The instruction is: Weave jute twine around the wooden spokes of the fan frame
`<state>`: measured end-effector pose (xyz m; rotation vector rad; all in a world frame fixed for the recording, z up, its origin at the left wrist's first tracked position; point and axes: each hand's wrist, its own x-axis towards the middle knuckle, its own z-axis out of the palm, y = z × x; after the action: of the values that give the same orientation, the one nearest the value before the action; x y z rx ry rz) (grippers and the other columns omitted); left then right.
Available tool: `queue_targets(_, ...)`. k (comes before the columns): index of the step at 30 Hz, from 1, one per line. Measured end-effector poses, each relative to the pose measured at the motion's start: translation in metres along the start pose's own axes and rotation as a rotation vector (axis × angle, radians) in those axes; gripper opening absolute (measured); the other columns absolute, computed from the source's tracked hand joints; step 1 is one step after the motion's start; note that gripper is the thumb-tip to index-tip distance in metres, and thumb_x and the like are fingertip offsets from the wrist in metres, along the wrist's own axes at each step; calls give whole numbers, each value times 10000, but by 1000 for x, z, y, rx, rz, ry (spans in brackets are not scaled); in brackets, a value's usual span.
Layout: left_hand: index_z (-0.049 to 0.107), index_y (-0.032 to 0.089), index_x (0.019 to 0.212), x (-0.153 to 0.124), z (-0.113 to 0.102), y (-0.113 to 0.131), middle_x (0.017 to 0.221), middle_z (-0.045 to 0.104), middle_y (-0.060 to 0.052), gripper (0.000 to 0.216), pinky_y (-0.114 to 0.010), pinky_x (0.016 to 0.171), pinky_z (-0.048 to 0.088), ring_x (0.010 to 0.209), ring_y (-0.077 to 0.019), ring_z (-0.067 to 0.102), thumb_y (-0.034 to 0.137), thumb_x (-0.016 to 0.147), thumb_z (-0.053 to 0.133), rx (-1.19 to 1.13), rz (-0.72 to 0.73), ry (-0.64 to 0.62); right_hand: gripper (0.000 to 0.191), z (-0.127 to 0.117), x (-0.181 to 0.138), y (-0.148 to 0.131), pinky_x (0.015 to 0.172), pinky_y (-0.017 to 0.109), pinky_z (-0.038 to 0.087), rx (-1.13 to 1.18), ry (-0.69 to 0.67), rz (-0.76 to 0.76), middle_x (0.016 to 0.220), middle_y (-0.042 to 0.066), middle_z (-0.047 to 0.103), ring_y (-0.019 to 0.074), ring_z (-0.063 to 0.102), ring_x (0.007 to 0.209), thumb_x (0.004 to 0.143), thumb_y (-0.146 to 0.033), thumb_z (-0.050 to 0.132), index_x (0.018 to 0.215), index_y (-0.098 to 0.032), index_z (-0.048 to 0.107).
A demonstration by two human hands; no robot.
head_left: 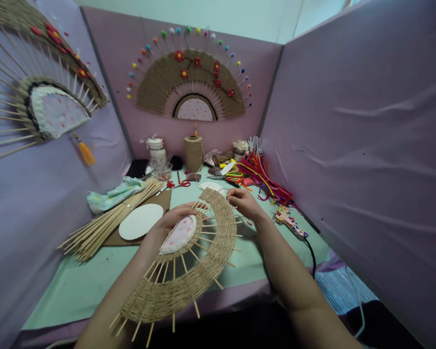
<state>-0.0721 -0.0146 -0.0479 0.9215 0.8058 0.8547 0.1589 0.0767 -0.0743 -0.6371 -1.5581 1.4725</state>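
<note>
1. the desk (76,286), covered in pale green, stands between lilac panels (349,126).
2. two finished fans hang on the panels: a fan with red flowers (156,82) behind the desk's back edge, and a second fan (18,17) beyond its left edge.
3. the woven fan (221,242) is held up, tilted, over the middle of the desk's near edge, its lower end reaching past that edge. bare stick ends poke out around its outer rim, and a spotted half-disc (181,232) sits at its inner side.
4. a bundle of sticks (119,213) lies slantwise along the left edge, partly on brown cardboard (160,203).
5. fuzzy red and pink stems (265,177) spread along the right edge, towards the back right corner.
6. a white oval (141,221) lies on the cardboard.
7. the left hand (178,214) grips the woven fan by its inner side; the right hand (243,201) is narrow, fingertips pinched beside the band's upper end. what they pinch is too small to tell.
8. a spool of cord (193,154) stands near the back edge's middle, a white bottle (157,154) to its left.
9. a glue gun (291,223) lies near the right edge.
10. red-handled scissors (184,183) lie in front of the spool.
</note>
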Motion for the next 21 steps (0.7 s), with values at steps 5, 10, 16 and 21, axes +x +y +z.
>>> queue_targets(5, 651, 167, 985, 0, 0, -2, 782, 707, -48, 302, -244, 576, 481, 622, -154, 645, 104, 694, 600, -21, -9, 6, 214, 7, -2, -6, 574, 229, 327, -73, 55, -75, 623, -31, 522, 91, 401, 574, 672, -377, 696, 669, -184, 605)
queue_targets(10, 644, 160, 984, -3, -1, -2, 817, 712, -63, 293, -252, 594, 489, 642, -160, 651, 100, 701, 597, -12, -7, 0, 235, 10, -3, -7, 569, 253, 338, -230, 130, -133, 570, -27, 509, 112, 400, 566, 659, -396, 690, 601, -193, 586)
queue_targets(16, 636, 134, 922, -3, 0, -2, 771, 701, -64, 240, -245, 570, 489, 616, -156, 643, 98, 686, 607, 6, 0, -30, 240, 8, -3, -2, 564, 266, 339, -308, 194, -235, 580, -20, 519, 120, 397, 555, 670, -402, 695, 592, -203, 586)
queue_targets(21, 635, 158, 979, -5, 2, -1, 769, 700, -45, 283, -246, 571, 498, 618, -153, 649, 117, 701, 602, 17, -28, 3, 162, 9, -5, -5, 644, 291, 387, -322, 141, -288, 671, 5, 576, 146, 479, 630, 732, -360, 658, 665, -214, 632)
